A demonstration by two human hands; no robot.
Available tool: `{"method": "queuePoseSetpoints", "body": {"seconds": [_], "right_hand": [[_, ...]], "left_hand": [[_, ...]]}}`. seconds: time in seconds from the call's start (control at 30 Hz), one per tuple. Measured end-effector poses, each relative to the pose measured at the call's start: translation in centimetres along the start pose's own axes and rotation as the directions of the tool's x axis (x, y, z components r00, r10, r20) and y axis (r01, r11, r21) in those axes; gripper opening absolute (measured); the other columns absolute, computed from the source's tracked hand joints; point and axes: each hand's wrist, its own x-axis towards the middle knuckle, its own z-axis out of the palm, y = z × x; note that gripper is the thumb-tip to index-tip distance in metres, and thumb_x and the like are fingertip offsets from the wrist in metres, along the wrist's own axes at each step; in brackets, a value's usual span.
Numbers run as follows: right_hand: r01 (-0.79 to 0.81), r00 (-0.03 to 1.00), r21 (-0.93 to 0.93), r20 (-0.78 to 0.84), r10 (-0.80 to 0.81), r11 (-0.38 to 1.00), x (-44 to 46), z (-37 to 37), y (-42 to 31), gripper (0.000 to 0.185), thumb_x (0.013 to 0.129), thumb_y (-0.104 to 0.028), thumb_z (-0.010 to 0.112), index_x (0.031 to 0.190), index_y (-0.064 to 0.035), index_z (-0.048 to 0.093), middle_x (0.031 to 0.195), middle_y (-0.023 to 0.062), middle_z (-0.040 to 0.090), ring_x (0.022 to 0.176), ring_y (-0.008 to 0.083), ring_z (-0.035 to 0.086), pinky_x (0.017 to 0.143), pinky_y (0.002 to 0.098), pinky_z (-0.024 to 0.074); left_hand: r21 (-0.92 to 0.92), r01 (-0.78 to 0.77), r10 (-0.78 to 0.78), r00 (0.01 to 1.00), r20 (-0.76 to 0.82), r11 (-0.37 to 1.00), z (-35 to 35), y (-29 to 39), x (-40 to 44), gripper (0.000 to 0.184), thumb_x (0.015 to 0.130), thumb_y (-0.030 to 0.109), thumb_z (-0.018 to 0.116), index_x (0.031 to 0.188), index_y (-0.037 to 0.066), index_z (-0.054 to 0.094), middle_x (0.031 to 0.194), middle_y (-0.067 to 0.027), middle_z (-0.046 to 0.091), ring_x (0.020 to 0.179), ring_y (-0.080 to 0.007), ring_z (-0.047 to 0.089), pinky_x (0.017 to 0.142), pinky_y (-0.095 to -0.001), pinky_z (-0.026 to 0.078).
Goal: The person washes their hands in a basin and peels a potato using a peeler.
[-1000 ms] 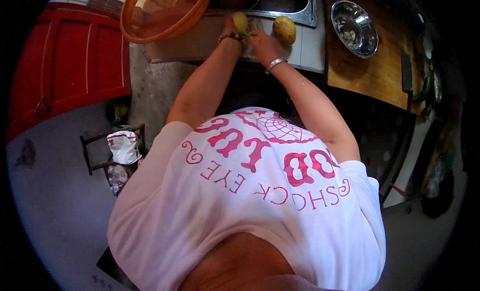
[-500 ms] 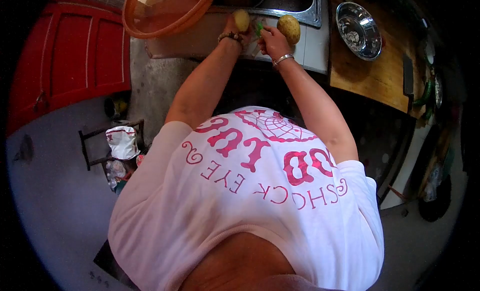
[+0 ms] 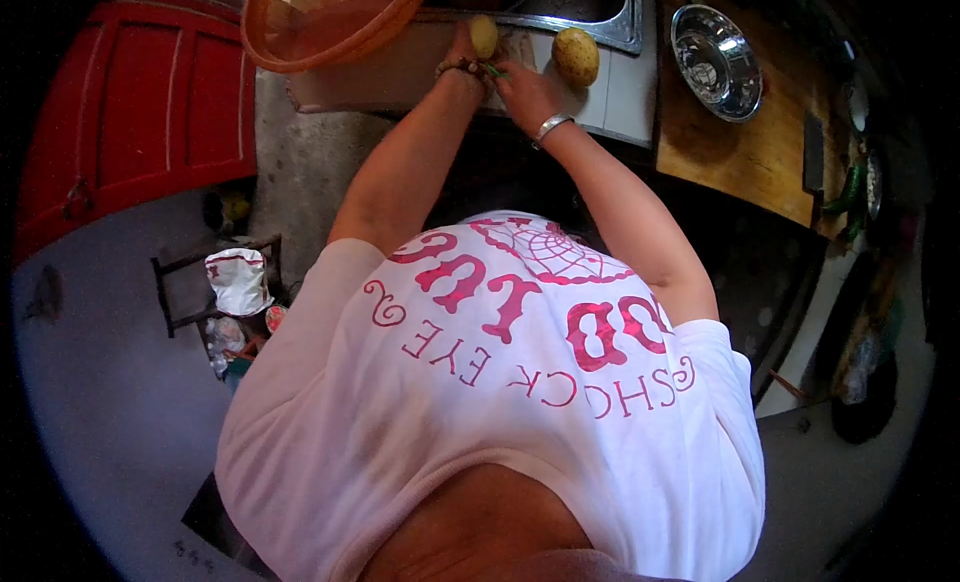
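At the counter's front edge, my left hand (image 3: 463, 50) is closed around a pale, largely peeled potato (image 3: 484, 37). My right hand (image 3: 529, 94) grips a small green peeler (image 3: 493, 70), held close to the left wrist and the near side of that potato. Its blade is too small and covered to make out. A second potato (image 3: 575, 58), with its brownish skin on, rests on the white tiled counter (image 3: 622, 107) just beyond my right hand.
An orange plastic basin (image 3: 262, 52) stands at the left of the counter, next to the steel sink (image 3: 628, 32). To the right, a shiny metal bowl (image 3: 735, 67) sits on a wooden board (image 3: 700, 147), with a dark-bladed knife (image 3: 814, 152) and green vegetables (image 3: 850, 190) near its right edge.
My right hand has moved left and slightly nearer to me with the peeler, from beside the unpeeled potato to close by my left wrist. The left hand keeps its hold.
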Motion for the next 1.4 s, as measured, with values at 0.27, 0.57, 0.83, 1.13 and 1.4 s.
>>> {"method": "queuePoseSetpoints", "body": {"seconds": [0.27, 0.57, 0.83, 1.13, 1.4], "right_hand": [[-0.197, 0.977, 0.293, 0.140, 0.162, 0.936, 1.3, -2.3, 1.8, 0.033, 0.081, -0.030, 0.054, 0.103, -0.0073, 0.060, 0.075, 0.0105, 0.063, 0.068, 0.0222, 0.060, 0.063, 0.0340, 0.0461], [0.026, 0.985, 0.156, -0.172, 0.002, 0.987, 3.8, -0.9, 1.5, 0.035, 0.081, -0.035, 0.052, 0.098, -0.0068, 0.062, 0.087, 0.0201, 0.063, 0.081, 0.0358, 0.060, 0.073, 0.0414, 0.0471], [-0.267, 0.952, 0.563, 0.030, 0.303, 0.783, 4.6, 0.4, 5.2, 0.034, 0.082, -0.035, 0.051, 0.095, -0.0054, 0.062, 0.067, 0.0111, 0.061, 0.057, 0.0243, 0.058, 0.055, 0.0366, 0.0453], [-0.362, 0.913, 0.476, 0.010, 0.407, 0.801, 4.1, 0.0, 3.0, 0.034, 0.081, -0.030, 0.052, 0.098, -0.0025, 0.062, 0.076, 0.0147, 0.065, 0.072, 0.0341, 0.061, 0.069, 0.0401, 0.0469], [-0.020, 0.944, 0.286, -0.310, 0.113, 0.958, 3.6, -1.7, 2.3, 0.031, 0.081, -0.030, 0.054, 0.101, -0.0078, 0.063, 0.088, 0.0165, 0.063, 0.081, 0.0299, 0.061, 0.071, 0.0374, 0.0467]], "left_hand": [[-0.038, -0.046, 0.048, 0.997, 0.055, 0.998, -1.2, 0.1, 1.3, 0.043, 0.086, 0.051, 0.044, 0.094, 0.010, 0.056, 0.084, -0.0067, 0.059, 0.071, -0.0203, 0.056, 0.059, -0.0345, 0.047], [0.080, -0.187, 0.179, 0.979, 0.094, 0.979, -4.0, -2.3, 5.6, 0.044, 0.086, 0.050, 0.047, 0.101, 0.009, 0.053, 0.089, -0.0069, 0.057, 0.072, -0.0193, 0.057, 0.054, -0.0274, 0.048], [-0.329, -0.034, 0.054, 0.997, 0.050, 0.944, -1.4, 0.2, -1.6, 0.048, 0.085, 0.046, 0.052, 0.114, 0.008, 0.046, 0.105, -0.0114, 0.051, 0.095, -0.0255, 0.052, 0.075, -0.0371, 0.051], [-0.184, -0.132, 0.169, 0.965, 0.201, 0.974, -0.8, 0.3, -1.8, 0.051, 0.086, 0.051, 0.047, 0.111, 0.007, 0.051, 0.100, -0.0107, 0.056, 0.089, -0.0266, 0.055, 0.077, -0.0385, 0.052], [-0.099, 0.072, -0.040, 0.954, 0.298, 0.992, -2.3, 1.0, -2.5, 0.052, 0.082, 0.043, 0.059, 0.115, 0.006, 0.044, 0.107, -0.0118, 0.051, 0.096, -0.0247, 0.054, 0.080, -0.0360, 0.052]]}}
